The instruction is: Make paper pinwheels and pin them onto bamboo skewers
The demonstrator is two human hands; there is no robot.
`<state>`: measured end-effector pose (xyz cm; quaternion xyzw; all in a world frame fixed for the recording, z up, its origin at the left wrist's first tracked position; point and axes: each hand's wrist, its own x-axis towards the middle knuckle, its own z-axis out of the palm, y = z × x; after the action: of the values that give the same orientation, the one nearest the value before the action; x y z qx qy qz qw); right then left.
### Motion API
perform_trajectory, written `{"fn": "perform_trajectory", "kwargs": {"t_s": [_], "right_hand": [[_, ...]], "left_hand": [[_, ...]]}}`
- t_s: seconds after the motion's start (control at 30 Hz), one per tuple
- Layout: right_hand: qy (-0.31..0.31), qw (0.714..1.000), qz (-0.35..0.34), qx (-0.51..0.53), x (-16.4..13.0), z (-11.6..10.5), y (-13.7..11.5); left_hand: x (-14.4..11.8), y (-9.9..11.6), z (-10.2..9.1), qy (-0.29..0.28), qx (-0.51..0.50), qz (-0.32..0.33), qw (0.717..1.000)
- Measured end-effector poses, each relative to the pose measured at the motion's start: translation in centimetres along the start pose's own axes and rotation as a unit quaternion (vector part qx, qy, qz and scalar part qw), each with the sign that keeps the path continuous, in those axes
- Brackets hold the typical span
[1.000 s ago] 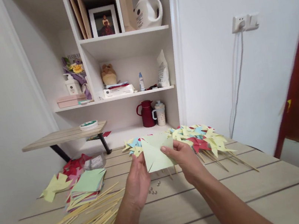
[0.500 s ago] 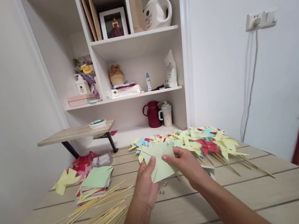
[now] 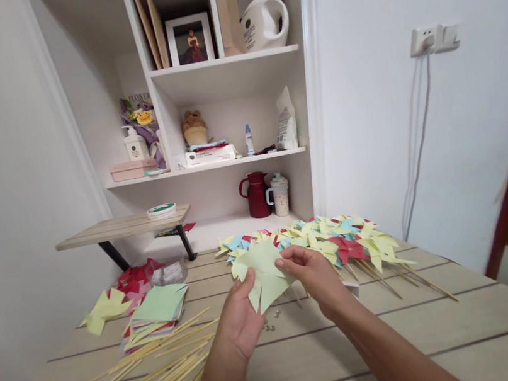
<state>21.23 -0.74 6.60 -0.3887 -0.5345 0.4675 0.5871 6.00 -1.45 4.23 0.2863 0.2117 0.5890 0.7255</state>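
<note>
Left hand [image 3: 240, 316] and right hand [image 3: 317, 275] — two in all — pinch one slit green paper [image 3: 267, 277].

The paper [image 3: 264, 281] is pale green and plain, at six o'clock of the view's centre. It is held up in the air, gripped at its nine and three o'clock sides. A slit gapes near seven o'clock, and a pointed flap aims toward six.
</note>
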Motion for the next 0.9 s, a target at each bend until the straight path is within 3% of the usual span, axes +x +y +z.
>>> {"fn": "perform_trajectory", "kwargs": {"t_s": [0.13,0.23,0.33,0.4,0.53,0.63,0.9], "right_hand": [[0.046,0.999,-0.022,-0.008,0.3,-0.6,0.0],[0.051,0.994,-0.086,-0.040,0.2,-1.1,-0.2],[0.003,0.966,-0.200,-0.162,-0.2,-1.4,-0.8],[-0.056,0.939,-0.241,-0.237,-0.5,-1.3,-1.1],[-0.143,0.889,-0.257,-0.351,-0.8,-1.1,-1.1],[-0.155,0.861,-0.279,-0.395,-0.8,-0.9,-0.7],[-0.122,0.848,-0.326,-0.400,-0.7,-1.1,-0.6]], "left_hand": [[0.3,0.0,-0.6,0.030,-0.003,-0.035,0.999],[0.3,0.2,-0.8,0.037,-0.009,-0.053,0.998],[0.1,0.5,-0.7,0.016,-0.018,-0.054,0.998],[0.0,0.8,-0.5,-0.004,-0.026,-0.051,0.998],[-0.1,1.4,-0.6,-0.019,-0.028,-0.047,0.998],[0.0,1.8,-0.8,-0.025,-0.033,-0.044,0.998],[-0.5,2.4,0.2,-0.030,-0.051,-0.024,0.998]]}}
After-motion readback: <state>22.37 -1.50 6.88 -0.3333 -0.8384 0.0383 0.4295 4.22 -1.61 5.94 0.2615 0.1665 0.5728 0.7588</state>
